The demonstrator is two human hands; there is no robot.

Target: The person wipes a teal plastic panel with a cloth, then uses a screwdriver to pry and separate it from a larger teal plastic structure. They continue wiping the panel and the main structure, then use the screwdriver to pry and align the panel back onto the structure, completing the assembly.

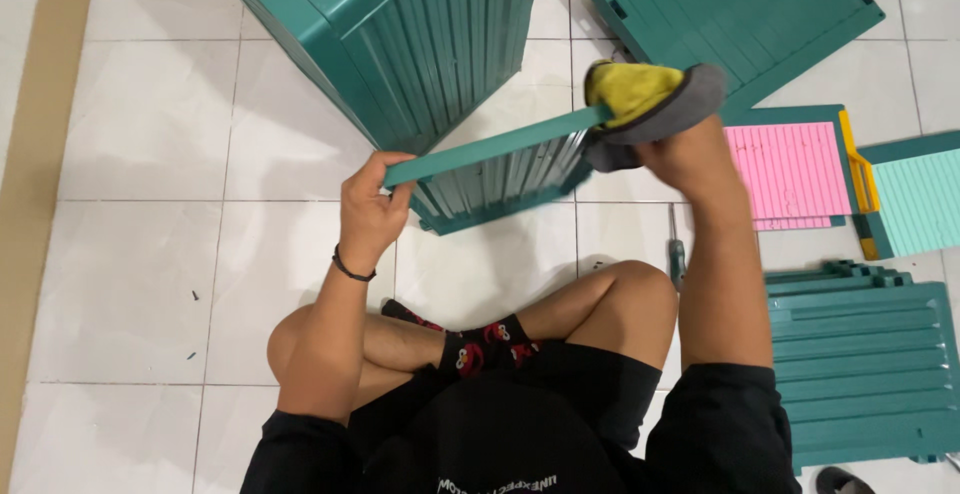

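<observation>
Head view, seated cross-legged on white tiled floor [150,284]. Left hand [370,204] closed around near end of teal ribbed panel [500,169], held edge-up above the knees. Right hand [685,154] clasping yellow-and-grey cloth [650,99], pressed on panel's far end. Large teal cabinet body [420,34] at 12 o'clock; pink panel [790,169] at 3 o'clock; screwdriver [677,254] on floor beside right knee.

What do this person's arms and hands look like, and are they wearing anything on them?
Both arms are bare from the short black sleeves down. The left hand has a thin black band around its wrist. The right hand wears no glove, ring or watch that shows. Neither hand is gloved.
</observation>
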